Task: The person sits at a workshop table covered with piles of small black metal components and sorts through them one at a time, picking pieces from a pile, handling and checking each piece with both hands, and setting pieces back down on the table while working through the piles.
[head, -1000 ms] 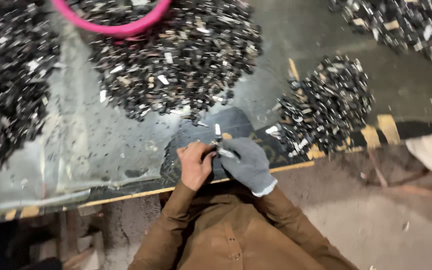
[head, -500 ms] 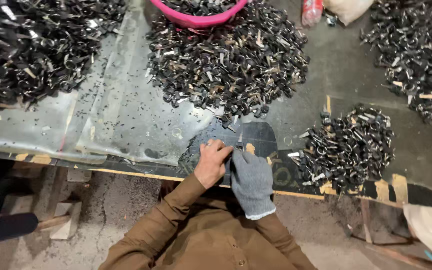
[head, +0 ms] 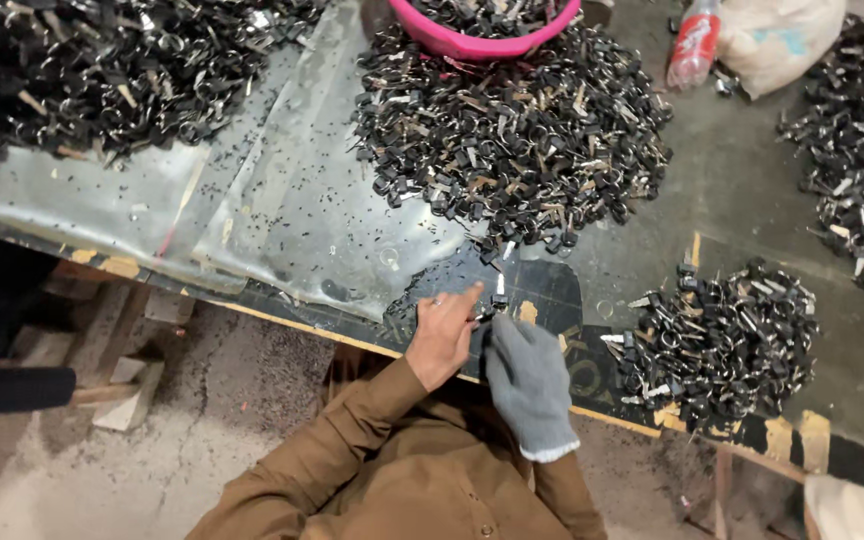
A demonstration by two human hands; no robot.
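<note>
— What had shifted in the last second, nearest first?

— The hands had barely changed their work, but they sat lower and more central in the view, the head having swung right and back. The bare left hand (head: 442, 335) had closed around a small black-and-silver metal piece (head: 498, 296), forefinger stretched along it, where a second before it had been curled tighter beside the glove. The right hand in a grey knitted glove (head: 524, 372) pressed against it from the right; its fingers looked pinched on the same piece, though the glove hid the tips and I could not tell for certain.

— And where was the piece?

— Between the two hands, just above the near edge of the dark worktable (head: 552, 300), its pale end pointing up, much as it had pointed earlier.

— What had come into view beyond?

— A smaller heap of black ringed metal parts (head: 727, 335) to the right, nearer than before. Left of the hands lay a clear plastic sheet speckled with black crumbs (head: 282, 210). Farther on, the large central pile of dark metal parts (head: 512, 140) touched a pink plastic basin (head: 492, 42), and another pile (head: 102, 70) spread at far left.

— Meaning?

— I judged the handling of that one piece was unfinished, since both hands kept to it.
</note>
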